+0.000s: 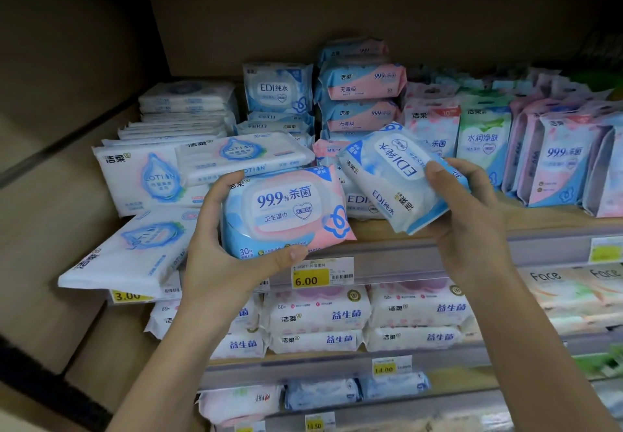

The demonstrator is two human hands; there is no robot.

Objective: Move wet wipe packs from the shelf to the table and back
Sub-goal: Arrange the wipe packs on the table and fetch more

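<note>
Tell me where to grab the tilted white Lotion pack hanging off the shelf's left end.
Take the Lotion pack by its low front-left corner, coming from the front and below. That end overhangs the shelf edge and slopes toward you, so thumb on top and fingers beneath should fit. Both hands are full: the left hand holds the 99.9% pack, the right hand the EDI pack.

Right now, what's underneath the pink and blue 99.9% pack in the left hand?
Under the 99.9% pack the left hand's thumb supports its lower edge. Below are the shelf edge and a yellow 6.00 price tag. The shelf surface directly behind it is covered.
</note>
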